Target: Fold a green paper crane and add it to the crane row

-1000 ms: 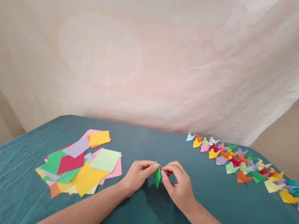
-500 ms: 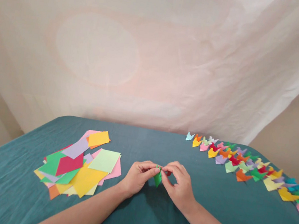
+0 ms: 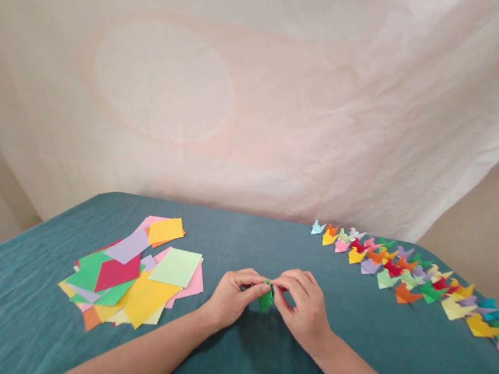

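A small folded green paper piece (image 3: 265,298) is pinched between both hands just above the teal tablecloth (image 3: 220,361). My left hand (image 3: 234,296) grips its left side with thumb and fingers closed. On the other side, my right hand (image 3: 303,308) pinches its top with closed fingertips. Most of the green piece is hidden behind the fingers.
A loose pile of coloured paper squares (image 3: 134,273) lies to the left. Several folded paper figures in many colours (image 3: 411,278) stand in rows along the right edge of the table. A pale cloth backdrop (image 3: 247,84) hangs behind.
The hands have drawn closer together and the green piece shows less, now folded smaller and lower between the fingers.
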The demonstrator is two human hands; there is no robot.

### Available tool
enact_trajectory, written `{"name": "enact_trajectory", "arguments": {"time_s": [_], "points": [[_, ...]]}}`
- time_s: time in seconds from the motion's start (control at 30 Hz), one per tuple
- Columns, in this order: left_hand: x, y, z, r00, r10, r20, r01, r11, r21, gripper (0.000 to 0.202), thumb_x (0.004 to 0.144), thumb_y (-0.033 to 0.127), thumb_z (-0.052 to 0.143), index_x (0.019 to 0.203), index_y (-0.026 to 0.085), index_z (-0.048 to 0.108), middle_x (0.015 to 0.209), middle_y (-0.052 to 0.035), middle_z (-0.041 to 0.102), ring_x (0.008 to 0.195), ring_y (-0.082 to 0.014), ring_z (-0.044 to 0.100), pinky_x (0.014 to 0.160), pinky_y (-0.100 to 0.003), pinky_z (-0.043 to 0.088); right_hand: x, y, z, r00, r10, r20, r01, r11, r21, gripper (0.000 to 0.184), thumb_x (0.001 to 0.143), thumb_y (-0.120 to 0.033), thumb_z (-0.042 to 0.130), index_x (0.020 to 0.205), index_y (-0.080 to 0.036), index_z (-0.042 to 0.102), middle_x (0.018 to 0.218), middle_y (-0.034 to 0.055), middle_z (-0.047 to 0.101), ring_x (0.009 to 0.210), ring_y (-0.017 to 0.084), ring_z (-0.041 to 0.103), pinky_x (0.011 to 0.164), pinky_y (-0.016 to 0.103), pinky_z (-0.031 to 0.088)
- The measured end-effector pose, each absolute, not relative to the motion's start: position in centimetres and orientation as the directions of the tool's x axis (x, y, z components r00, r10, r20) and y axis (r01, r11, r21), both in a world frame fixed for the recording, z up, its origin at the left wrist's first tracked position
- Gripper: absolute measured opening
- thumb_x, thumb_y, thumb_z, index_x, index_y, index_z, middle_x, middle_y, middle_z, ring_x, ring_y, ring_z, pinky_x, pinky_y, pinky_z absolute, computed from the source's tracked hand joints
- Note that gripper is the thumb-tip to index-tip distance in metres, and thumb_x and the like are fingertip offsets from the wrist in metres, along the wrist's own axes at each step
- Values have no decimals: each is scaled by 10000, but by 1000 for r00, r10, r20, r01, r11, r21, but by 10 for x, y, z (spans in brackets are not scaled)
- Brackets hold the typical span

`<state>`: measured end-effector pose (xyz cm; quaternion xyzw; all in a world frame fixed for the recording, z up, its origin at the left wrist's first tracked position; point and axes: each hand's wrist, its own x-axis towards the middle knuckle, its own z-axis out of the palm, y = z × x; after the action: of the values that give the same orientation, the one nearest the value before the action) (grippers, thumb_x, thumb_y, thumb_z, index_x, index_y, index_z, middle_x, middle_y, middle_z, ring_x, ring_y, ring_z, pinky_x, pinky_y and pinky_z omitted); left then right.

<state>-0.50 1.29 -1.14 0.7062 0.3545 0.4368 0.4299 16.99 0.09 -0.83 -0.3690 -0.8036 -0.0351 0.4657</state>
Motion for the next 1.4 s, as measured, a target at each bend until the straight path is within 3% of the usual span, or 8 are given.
{"name": "enact_trajectory", "arguments": {"time_s": [0.23, 0.67, 1.0, 1.13, 1.23, 1.4], "points": [[-4, 11, -10, 354, 882, 311, 158, -385, 909, 246, 829, 357, 558, 841, 172, 720, 786, -52, 640, 739, -150, 566, 721, -248, 433, 172, 1, -9, -332, 544, 771, 631, 735, -247, 128, 819, -118, 512, 837, -205, 604, 786, 34, 611, 731, 155, 568, 689, 313, 426], [2, 9, -14, 305, 890, 339, 224, -413, 883, 200, 824, 322, 573, 818, 188, 722, 729, -33, 629, 706, -139, 563, 681, -229, 424, 171, 1, -15, -281, 602, 747, 595, 720, -357, 129, 812, -107, 508, 825, -207, 589, 796, 36, 581, 718, 159, 546, 662, 304, 430], [3, 7, -13, 274, 901, 336, 229, -400, 887, 159, 809, 287, 599, 849, 201, 727, 746, -29, 644, 707, -134, 574, 676, -219, 431, 173, 6, -15, -354, 604, 714, 610, 728, -313, 135, 811, -109, 485, 831, -207, 576, 805, 40, 574, 729, 166, 537, 675, 316, 419], [3, 6, -11, 265, 902, 342, 222, -402, 889, 155, 808, 272, 599, 843, 194, 728, 735, -32, 645, 698, -134, 577, 670, -219, 436, 169, 5, -16, -322, 634, 703, 547, 731, -408, 148, 804, -99, 475, 873, -204, 554, 824, 48, 573, 757, 179, 539, 699, 329, 431], [3, 6, -10, 265, 902, 342, 217, -401, 890, 165, 815, 272, 590, 867, 195, 726, 730, -33, 640, 690, -133, 582, 661, -218, 442, 167, 2, -16, -252, 705, 663, 466, 689, -555, 162, 792, -120, 489, 928, -196, 531, 828, 45, 563, 758, 176, 537, 705, 319, 440], [2, 6, -11, 261, 887, 381, 253, -444, 860, 173, 826, 275, 578, 902, 207, 717, 759, -32, 645, 705, -129, 590, 670, -220, 457, 166, -4, -7, -139, 887, 440, 314, 461, -830, 43, 820, -223, 490, 811, -190, 516, 735, 8, 519, 693, 150, 496, 657, 270, 417]]}}
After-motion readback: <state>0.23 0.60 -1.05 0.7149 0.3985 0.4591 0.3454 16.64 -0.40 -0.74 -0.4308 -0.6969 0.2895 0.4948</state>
